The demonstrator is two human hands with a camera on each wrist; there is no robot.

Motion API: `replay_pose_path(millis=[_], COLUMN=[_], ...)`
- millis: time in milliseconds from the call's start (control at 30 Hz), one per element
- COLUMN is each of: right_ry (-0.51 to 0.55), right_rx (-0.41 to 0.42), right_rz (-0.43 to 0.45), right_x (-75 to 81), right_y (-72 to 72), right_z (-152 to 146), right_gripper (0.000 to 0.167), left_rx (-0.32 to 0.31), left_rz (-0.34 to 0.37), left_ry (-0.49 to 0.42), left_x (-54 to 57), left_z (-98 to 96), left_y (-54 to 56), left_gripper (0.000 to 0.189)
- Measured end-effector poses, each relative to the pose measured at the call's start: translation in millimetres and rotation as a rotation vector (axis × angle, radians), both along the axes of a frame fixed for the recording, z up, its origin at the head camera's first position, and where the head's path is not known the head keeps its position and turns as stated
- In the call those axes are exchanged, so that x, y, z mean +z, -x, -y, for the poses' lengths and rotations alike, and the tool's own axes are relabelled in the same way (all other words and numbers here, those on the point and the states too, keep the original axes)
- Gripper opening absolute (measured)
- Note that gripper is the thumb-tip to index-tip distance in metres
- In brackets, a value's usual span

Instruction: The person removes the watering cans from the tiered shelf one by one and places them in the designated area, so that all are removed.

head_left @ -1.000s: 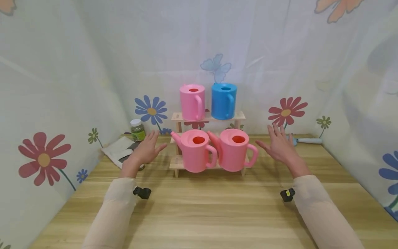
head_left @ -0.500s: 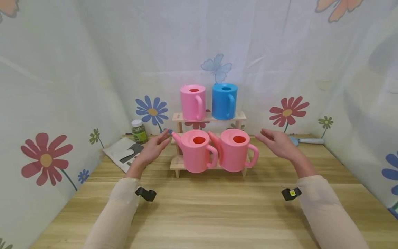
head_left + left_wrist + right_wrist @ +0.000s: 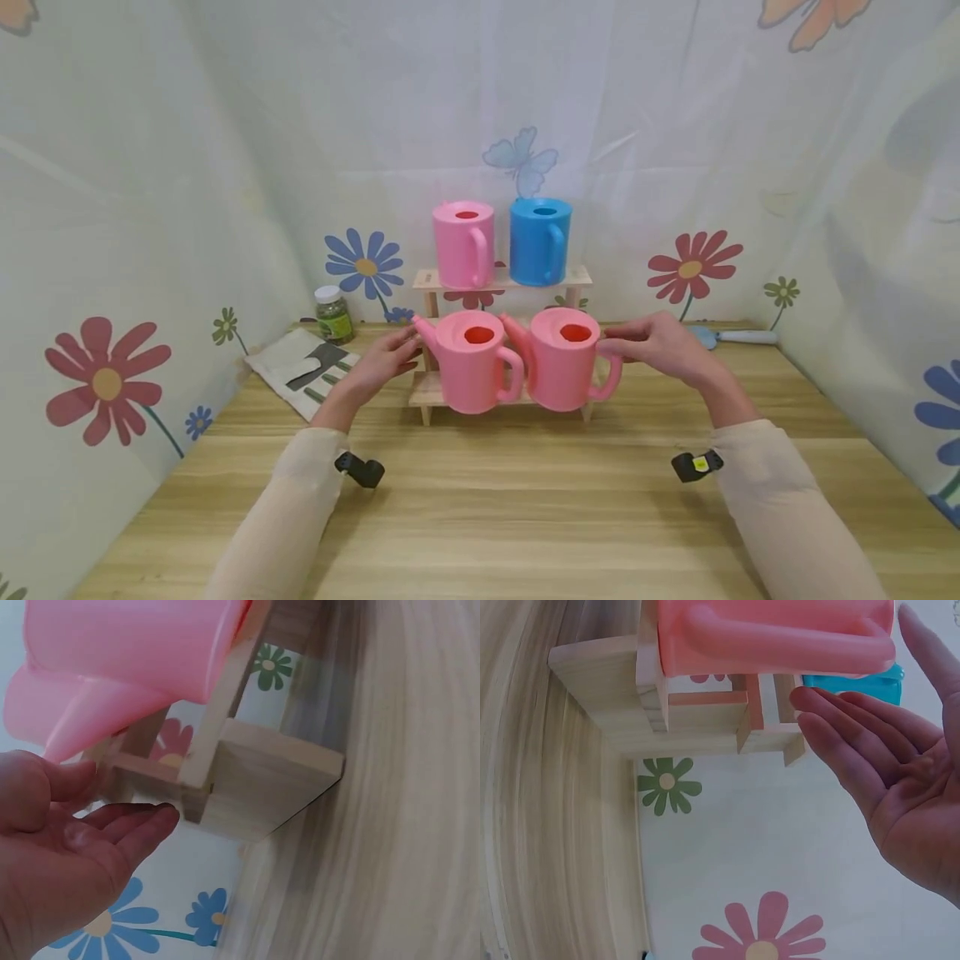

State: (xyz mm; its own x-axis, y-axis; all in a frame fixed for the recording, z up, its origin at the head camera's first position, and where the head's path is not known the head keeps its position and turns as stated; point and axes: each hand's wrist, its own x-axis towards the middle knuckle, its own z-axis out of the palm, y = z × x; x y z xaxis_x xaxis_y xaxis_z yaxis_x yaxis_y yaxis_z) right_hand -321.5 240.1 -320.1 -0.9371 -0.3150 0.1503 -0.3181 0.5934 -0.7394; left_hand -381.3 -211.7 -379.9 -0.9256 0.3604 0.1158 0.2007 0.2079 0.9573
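Left hand (image 3: 377,365) and right hand (image 3: 667,348) unclenched, nothing gripped, either side of wooden stand (image 3: 427,281) on tabletop (image 3: 525,517). Stiff, probably light, likely tippy with watering cans (image 3: 562,379) aboard; best held at both ends.

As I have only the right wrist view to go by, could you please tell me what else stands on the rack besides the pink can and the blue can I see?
Observer: The head view shows two more: an upper pink can left of the blue can, and a lower-left pink can.
Operator: Thank you; and where is the left hand, please?
Observer: It is near the spout of the lower-left pink can; I cannot tell whether they touch.
Operator: Is there anything farther back on that side of the table?
Observer: Yes, a jar with a white lid.
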Motion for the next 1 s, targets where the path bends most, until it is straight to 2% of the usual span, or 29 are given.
replay_pose_path(millis=[300, 533, 800, 1000], right_ry=[0.008, 0.028, 0.093, 0.133], right_rx=[0.055, 0.028, -0.027, -0.058], right_rz=[0.042, 0.053, -0.032, -0.099], right_x=[7.7, 12.1, 13.0, 30.6], right_y=[-6.7, -10.3, -11.1, -24.3], right_z=[8.4, 14.0, 12.4, 1.9], right_gripper=[0.050, 0.039, 0.036, 0.039], left_rx=[0.045, 0.061, 0.040, 0.051], left_rz=[0.024, 0.042, 0.048, 0.053], left_ry=[-0.048, -0.087, -0.103, -0.091], left_x=[-5.5, -7.5, -12.2, -12.4], left_z=[-6.8, -6.5, -4.1, -3.7], left_y=[3.0, 4.8, 5.6, 6.3], left_gripper=[0.051, 0.051, 0.052, 0.052])
